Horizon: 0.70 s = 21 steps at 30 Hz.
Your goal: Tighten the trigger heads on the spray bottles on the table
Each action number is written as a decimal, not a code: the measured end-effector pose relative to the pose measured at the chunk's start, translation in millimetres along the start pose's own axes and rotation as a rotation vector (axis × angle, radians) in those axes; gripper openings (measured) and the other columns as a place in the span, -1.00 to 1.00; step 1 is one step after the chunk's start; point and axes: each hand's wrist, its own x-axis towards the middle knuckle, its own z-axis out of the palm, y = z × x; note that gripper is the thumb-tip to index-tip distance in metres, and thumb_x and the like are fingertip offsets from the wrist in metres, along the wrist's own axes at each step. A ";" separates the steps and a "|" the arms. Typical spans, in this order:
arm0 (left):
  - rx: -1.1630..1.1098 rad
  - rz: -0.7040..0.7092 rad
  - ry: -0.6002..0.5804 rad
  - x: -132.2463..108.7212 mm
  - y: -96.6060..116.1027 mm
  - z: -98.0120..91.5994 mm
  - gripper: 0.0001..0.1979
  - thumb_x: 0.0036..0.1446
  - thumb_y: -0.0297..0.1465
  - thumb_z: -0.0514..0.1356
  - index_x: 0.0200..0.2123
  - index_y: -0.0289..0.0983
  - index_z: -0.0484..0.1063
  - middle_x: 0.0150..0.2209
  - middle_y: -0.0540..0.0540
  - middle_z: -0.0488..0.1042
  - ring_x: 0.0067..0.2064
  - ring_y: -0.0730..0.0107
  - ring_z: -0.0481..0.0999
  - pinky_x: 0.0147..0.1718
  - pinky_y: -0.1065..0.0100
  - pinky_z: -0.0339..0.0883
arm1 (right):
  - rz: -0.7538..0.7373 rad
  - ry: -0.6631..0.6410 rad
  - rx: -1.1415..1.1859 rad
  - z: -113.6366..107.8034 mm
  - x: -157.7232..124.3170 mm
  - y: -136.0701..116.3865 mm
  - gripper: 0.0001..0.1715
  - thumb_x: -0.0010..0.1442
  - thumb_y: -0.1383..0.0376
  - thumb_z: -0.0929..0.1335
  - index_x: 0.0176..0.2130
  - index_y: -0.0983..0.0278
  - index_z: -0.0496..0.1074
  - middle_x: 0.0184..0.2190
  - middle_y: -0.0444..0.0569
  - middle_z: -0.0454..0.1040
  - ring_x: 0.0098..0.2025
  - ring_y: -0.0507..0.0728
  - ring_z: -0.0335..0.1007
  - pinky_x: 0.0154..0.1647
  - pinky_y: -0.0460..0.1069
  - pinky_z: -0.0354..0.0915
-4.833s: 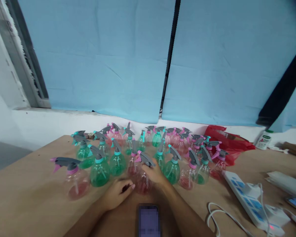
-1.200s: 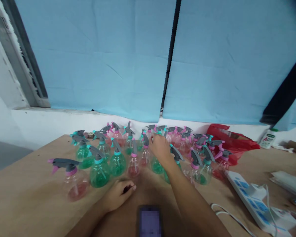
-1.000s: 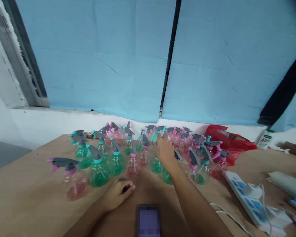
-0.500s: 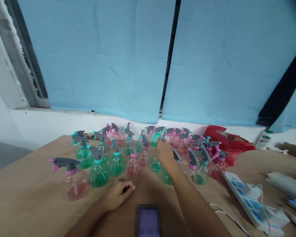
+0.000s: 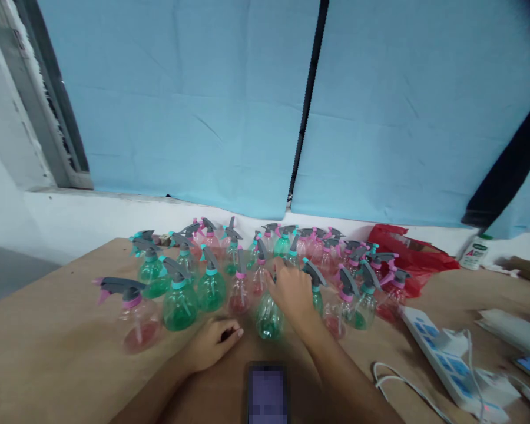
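My right hand (image 5: pixel 294 287) is closed around the top of a clear spray bottle (image 5: pixel 269 321) with green liquid in its round body. The fingers hide most of its spray head. My left hand (image 5: pixel 214 344) rests on the table with its fingers curled, and nothing shows in it. Just beyond it stand a green spray bottle (image 5: pixel 180 305) with a turquoise collar and a small red one (image 5: pixel 239 294) with a pink collar. To the left is a larger red spray bottle (image 5: pixel 139 327) with a grey and pink trigger head.
Several more spray bottles (image 5: pixel 211 288) stand in rows toward the wall. A red plastic bag (image 5: pixel 406 256), a white bottle (image 5: pixel 474 253) and a white power strip (image 5: pixel 446 359) with plugs and cables lie to the right. A phone (image 5: pixel 267 394) is at the table's front.
My right hand has come back toward me from the rows, bringing the green spray bottle nearer. My left hand stays in place.
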 end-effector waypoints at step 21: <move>0.011 -0.018 -0.001 -0.2 0.4 -2.7 -0.58 0.36 -0.12 0.01 -0.37 -0.25 0.47 -0.46 0.03 0.44 -0.40 0.41 0.39 -0.41 0.42 0.12 | -0.360 0.076 1.039 76.9 -9.3 16.8 -0.51 0.13 0.27 0.36 0.07 0.24 0.42 -0.04 0.05 0.42 0.02 0.18 0.39 0.02 0.02 0.35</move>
